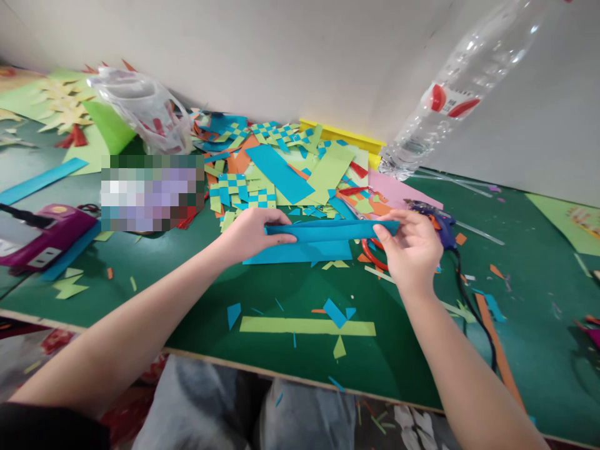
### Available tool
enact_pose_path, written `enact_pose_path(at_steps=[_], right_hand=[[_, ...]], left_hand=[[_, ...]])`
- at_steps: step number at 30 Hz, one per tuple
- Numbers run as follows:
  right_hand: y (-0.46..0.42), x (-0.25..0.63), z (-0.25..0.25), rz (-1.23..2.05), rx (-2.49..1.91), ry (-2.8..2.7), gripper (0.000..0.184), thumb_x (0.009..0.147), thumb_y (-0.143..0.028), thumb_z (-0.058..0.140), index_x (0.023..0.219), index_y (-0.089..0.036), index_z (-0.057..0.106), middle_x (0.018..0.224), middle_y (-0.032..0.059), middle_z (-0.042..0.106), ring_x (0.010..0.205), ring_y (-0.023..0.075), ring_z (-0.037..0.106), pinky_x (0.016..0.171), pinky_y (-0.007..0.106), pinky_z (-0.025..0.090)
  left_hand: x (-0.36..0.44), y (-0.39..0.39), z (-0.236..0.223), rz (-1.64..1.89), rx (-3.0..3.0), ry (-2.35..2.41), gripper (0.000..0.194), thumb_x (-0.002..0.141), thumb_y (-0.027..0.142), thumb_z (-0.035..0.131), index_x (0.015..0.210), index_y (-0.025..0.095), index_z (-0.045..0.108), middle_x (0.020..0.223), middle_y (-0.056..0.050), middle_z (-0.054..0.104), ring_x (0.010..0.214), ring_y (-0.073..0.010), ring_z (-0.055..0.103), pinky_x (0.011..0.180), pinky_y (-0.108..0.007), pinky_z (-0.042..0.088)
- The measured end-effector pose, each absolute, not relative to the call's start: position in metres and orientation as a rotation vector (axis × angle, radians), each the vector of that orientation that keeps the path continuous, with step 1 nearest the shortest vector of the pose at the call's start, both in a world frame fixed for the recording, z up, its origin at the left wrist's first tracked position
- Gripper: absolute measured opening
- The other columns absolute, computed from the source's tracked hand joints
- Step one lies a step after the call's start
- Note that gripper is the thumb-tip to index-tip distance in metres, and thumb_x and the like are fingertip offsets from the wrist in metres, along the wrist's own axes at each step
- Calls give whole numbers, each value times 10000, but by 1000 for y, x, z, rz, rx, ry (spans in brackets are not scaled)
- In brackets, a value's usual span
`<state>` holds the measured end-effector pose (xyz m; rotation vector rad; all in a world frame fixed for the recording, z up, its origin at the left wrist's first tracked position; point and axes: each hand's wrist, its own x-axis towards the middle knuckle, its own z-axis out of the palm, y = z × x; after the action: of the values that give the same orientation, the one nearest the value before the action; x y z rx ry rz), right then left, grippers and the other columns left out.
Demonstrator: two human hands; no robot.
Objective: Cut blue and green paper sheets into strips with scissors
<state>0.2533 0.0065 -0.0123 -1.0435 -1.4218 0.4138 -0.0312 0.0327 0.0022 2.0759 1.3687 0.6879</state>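
A long blue paper strip (328,232), which looks folded lengthwise, is held level above the table. My left hand (253,234) pinches its left end between thumb and fingers. At the other end, my right hand (412,247) grips it with the thumb in front and fingers behind. Beneath it lies a flat blue paper piece (300,252). Red-handled scissors (374,255) rest just left of my right hand, partly hidden by it. Closer to me, a light green paper strip (307,326) lies on the table among small blue scraps.
Woven paper pieces and offcuts (281,169) are heaped at the back. A tall clear bottle (450,100) stands back right, near a blue glue gun (435,222) with a black cord. A purple power strip (51,237) and plastic-bagged cup (145,109) are at left on the green table (197,319).
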Motion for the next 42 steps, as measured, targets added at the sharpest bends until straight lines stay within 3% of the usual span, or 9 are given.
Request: enact_pose_path(at_steps=[2, 6, 11, 16, 21, 32, 42], right_hand=[[8, 254, -13, 488, -1019, -1356, 344, 757, -255, 744, 1072, -265, 606, 979, 21, 687, 968, 190, 670, 853, 364, 555], [12, 254, -18, 772, -914, -1238, 509, 755, -438, 722, 1214, -334, 526, 1304, 46, 584, 1158, 231, 592, 960, 449, 503], [8, 236, -21, 1099, -935, -1159, 529, 709, -388, 774, 1188, -335, 556, 1349, 38, 571, 1196, 229, 573, 1051, 473, 431], [-7, 196, -16, 1442, -1028, -1081, 510, 651, -334, 821, 1109, -264, 608, 1240, 56, 645, 1118, 230, 624, 1023, 441, 465], [-11, 162, -11, 1580, -1003, -931, 253, 693, -372, 780, 863, -225, 665, 935, 16, 712, 970, 195, 657, 961, 404, 498], [-7, 156, -26, 1329, -935, -868, 163, 736, -317, 754, 864, -233, 699, 836, 5, 728, 827, 188, 676, 853, 394, 545], [-6, 169, -28, 1291, -996, -852, 212, 695, -336, 779, 848, -224, 684, 780, 2, 722, 777, 198, 686, 797, 417, 592]], left_hand=[[-30, 33, 3, 684, 2043, 1327, 295, 715, 470, 734, 830, 200, 706, 828, 1, 699, 771, -154, 633, 721, -241, 495], [-26, 32, 4, 729, 1957, 1273, 279, 718, 447, 723, 797, 181, 694, 764, 6, 676, 692, -128, 601, 663, -228, 480], [-19, 27, 6, 844, 1838, 1283, 280, 729, 432, 719, 783, 161, 675, 727, 4, 646, 617, -102, 541, 578, -214, 434], [-15, 23, 7, 914, 1806, 1260, 294, 738, 441, 720, 768, 155, 662, 707, 4, 638, 599, -94, 522, 538, -204, 406], [-14, 21, 6, 902, 1814, 1188, 303, 754, 451, 709, 787, 152, 668, 700, 1, 650, 583, -92, 533, 531, -203, 415], [-16, 23, -5, 778, 1579, 1124, 413, 696, 446, 770, 982, 167, 665, 876, -35, 733, 771, -184, 702, 693, -281, 565], [-11, 19, 0, 685, 1482, 1155, 355, 686, 471, 771, 777, 162, 621, 727, -35, 735, 738, -222, 732, 629, -271, 558]])
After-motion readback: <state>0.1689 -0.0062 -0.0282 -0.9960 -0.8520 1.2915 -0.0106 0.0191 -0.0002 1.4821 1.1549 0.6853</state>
